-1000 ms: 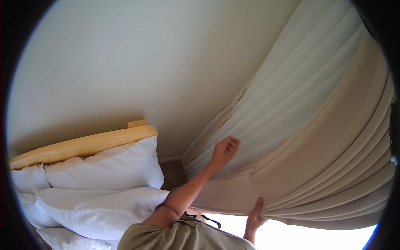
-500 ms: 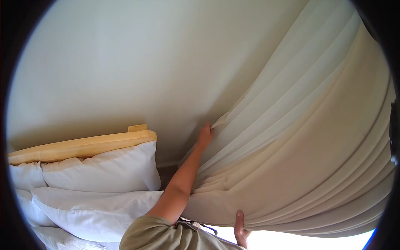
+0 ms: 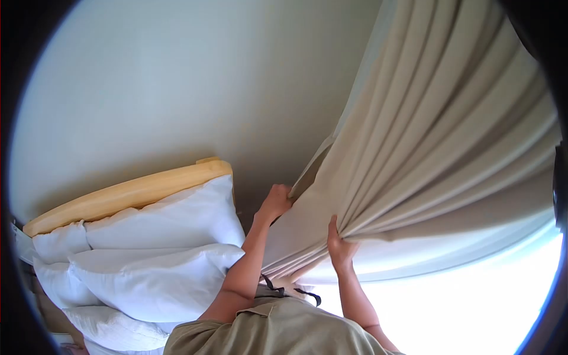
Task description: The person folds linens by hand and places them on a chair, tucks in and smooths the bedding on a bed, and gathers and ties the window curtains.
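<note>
A long beige curtain (image 3: 414, 148) hangs from the upper right and is bunched into folds. My right hand (image 3: 342, 245) is closed round the gathered folds, its thumb pointing up. At the curtain's wall-side edge, my left hand (image 3: 280, 201) is closed on a strip of light cloth that runs up along the wall. A paler sheer lining (image 3: 408, 263) shows below the beige cloth and at its far left edge. Both forearms reach out from an olive shirt (image 3: 284, 328).
A wooden headboard (image 3: 130, 193) stands against the plain wall (image 3: 177, 77) at the left. White pillows (image 3: 148, 278) are stacked before it. Bright light comes from the window (image 3: 449, 307) at the lower right. Dark straps (image 3: 273, 288) lie near the shirt collar.
My right hand has moved up and left, drawing the beige curtain over the sheer lining. My left hand, empty-looking a second ago, took the curtain's edge and moved slightly down and left.
</note>
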Motion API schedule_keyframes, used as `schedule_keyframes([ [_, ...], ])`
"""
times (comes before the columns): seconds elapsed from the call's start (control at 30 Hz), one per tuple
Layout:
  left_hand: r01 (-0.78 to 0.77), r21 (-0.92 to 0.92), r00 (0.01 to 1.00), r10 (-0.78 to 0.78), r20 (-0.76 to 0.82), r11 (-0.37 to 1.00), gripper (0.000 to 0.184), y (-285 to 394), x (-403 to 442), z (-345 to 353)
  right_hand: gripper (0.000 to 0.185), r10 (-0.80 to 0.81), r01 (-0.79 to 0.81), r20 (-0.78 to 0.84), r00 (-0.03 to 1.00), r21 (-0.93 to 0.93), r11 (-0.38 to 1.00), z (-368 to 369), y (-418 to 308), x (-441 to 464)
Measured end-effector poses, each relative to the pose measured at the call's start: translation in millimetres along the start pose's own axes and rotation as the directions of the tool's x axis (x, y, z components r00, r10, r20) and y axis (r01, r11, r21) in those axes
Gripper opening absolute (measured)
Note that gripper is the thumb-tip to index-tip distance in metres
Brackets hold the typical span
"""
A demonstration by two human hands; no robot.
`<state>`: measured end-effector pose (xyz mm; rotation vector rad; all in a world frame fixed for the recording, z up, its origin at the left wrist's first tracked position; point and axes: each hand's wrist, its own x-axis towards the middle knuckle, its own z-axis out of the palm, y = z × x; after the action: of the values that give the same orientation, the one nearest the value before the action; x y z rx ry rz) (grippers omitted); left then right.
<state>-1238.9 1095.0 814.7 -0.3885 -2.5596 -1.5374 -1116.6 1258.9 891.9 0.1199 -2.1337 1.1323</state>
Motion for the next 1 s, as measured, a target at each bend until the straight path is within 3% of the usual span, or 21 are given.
schedule_keyframes([
  [0.03,0.005,0.273,0.997,-0.024,0.067,0.962,0.017,1,-5,-1,0.020,-0.056,0.055,-0.028,0.998,-0.036,0.998,1,5,4],
  [0.13,0.037,0.392,0.998,-0.050,0.024,0.919,0.018,23,-28,-17,0.018,-0.115,0.111,-0.107,0.988,-0.040,0.993,3,12,15],
  [0.17,0.035,0.398,0.999,-0.049,0.025,0.917,0.018,30,-37,-22,0.017,-0.129,0.129,-0.157,0.979,-0.009,0.992,3,13,20],
  [0.23,-0.130,0.238,0.983,0.156,-0.093,0.963,0.019,41,-64,-24,0.017,-0.122,0.123,-0.153,0.981,-0.002,0.992,2,21,23],
  [0.33,-0.112,0.256,0.976,0.154,-0.153,0.960,0.024,53,-103,-22,0.018,-0.015,0.021,-0.088,0.996,0.070,0.997,12,43,20],
  [0.4,-0.145,0.282,0.970,0.192,-0.150,0.949,0.029,53,-121,-22,0.019,-0.049,0.071,-0.183,0.982,0.115,0.991,26,47,19],
  [0.43,-0.056,0.290,0.982,0.104,-0.155,0.955,0.029,49,-130,-18,0.022,0.058,-0.041,-0.091,0.994,0.175,0.984,25,36,17],
  [0.5,0.107,0.324,0.986,-0.060,-0.154,0.940,0.031,53,-151,-11,0.020,0.017,-0.002,-0.077,0.997,0.188,0.982,26,20,18],
  [0.53,0.104,0.330,0.986,-0.055,-0.155,0.938,0.031,58,-163,-7,0.018,-0.028,0.040,-0.063,0.998,0.199,0.979,29,14,20],
  [0.57,0.169,0.358,0.985,-0.146,-0.092,0.918,0.032,62,-176,-2,0.016,-0.063,0.074,-0.063,0.996,0.208,0.975,33,10,20],
  [0.6,0.230,0.391,0.971,-0.236,-0.031,0.891,0.034,63,-187,5,0.016,-0.059,0.073,-0.070,0.996,0.212,0.974,39,8,19],
  [0.63,0.225,0.397,0.972,-0.232,-0.030,0.890,0.034,62,-198,15,0.015,-0.043,0.045,-0.017,0.999,0.195,0.980,46,7,17],
  [0.7,0.046,0.314,0.997,-0.061,0.036,0.948,0.036,57,-209,36,0.018,-0.002,-0.019,0.114,0.994,0.184,0.983,58,6,14],
  [0.8,0.009,0.219,0.984,-0.047,0.169,0.976,0.029,61,-187,65,0.018,0.032,-0.049,0.108,0.994,0.159,0.986,78,-6,13],
  [0.87,0.143,-0.079,0.936,-0.108,0.335,0.987,0.024,54,-150,83,0.020,0.043,-0.060,0.102,0.994,0.171,0.983,87,-13,14],
  [0.93,0.055,-0.185,0.973,-0.011,0.229,0.981,0.025,45,-113,99,0.065,0.066,-0.110,0.242,0.968,0.174,0.979,88,-23,18],
  [0.97,0.379,-0.422,0.902,-0.228,0.366,0.823,0.024,59,-88,96,0.087,0.086,-0.158,0.344,0.935,0.188,0.969,95,-18,20],
  [1.0,0.653,-0.555,0.754,-0.369,0.544,0.515,0.024,73,-63,90,0.087,0.090,-0.159,0.331,0.939,0.187,0.970,100,-18,21],
])
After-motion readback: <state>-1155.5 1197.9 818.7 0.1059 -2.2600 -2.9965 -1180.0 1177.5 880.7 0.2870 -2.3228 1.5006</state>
